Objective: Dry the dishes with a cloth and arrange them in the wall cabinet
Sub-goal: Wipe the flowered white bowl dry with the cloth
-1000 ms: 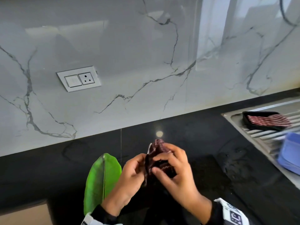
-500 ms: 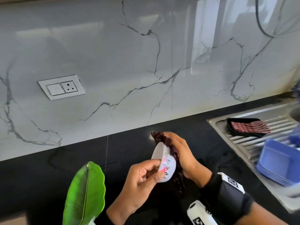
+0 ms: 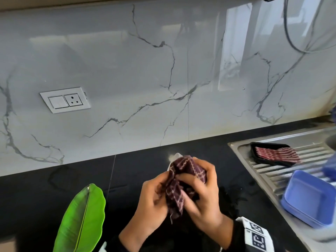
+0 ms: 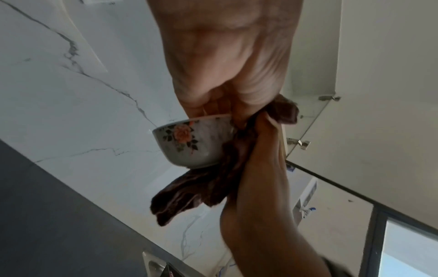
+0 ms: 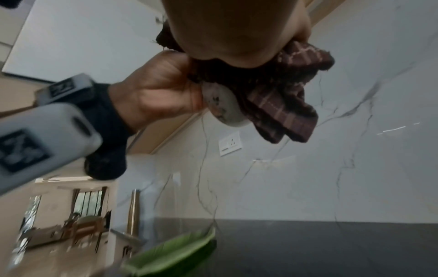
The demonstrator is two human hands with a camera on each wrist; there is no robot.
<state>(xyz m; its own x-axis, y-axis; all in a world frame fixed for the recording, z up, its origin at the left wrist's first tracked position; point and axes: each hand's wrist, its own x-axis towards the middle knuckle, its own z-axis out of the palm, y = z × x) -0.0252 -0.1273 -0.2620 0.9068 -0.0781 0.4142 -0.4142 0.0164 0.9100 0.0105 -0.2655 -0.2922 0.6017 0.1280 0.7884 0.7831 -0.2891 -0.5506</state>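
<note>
A small white bowl with a rose pattern [image 4: 189, 144] is held above the black counter, and only a sliver of its rim [image 3: 175, 157] shows in the head view. My left hand [image 3: 156, 190] grips the bowl from the left. A maroon checked cloth [image 3: 183, 171] is bunched over and around the bowl. My right hand [image 3: 198, 186] grips the cloth and presses it against the bowl. From the right wrist, the bowl [image 5: 225, 105] sits between my left hand [image 5: 161, 90] and the hanging cloth [image 5: 284, 105]. The bowl's inside is hidden.
A green leaf-shaped plate [image 3: 81, 220] lies on the counter to the left of my hands. At right, the steel drainboard [image 3: 263, 171] carries a black tray with a striped cloth [image 3: 272, 153] and a blue container [image 3: 309, 197]. A wall socket [image 3: 65, 100] sits on the marble backsplash.
Half a second ago the bowl lay on its side with its flowered wall showing. Now my right hand has brought the cloth over it, and the bowl is nearly covered.
</note>
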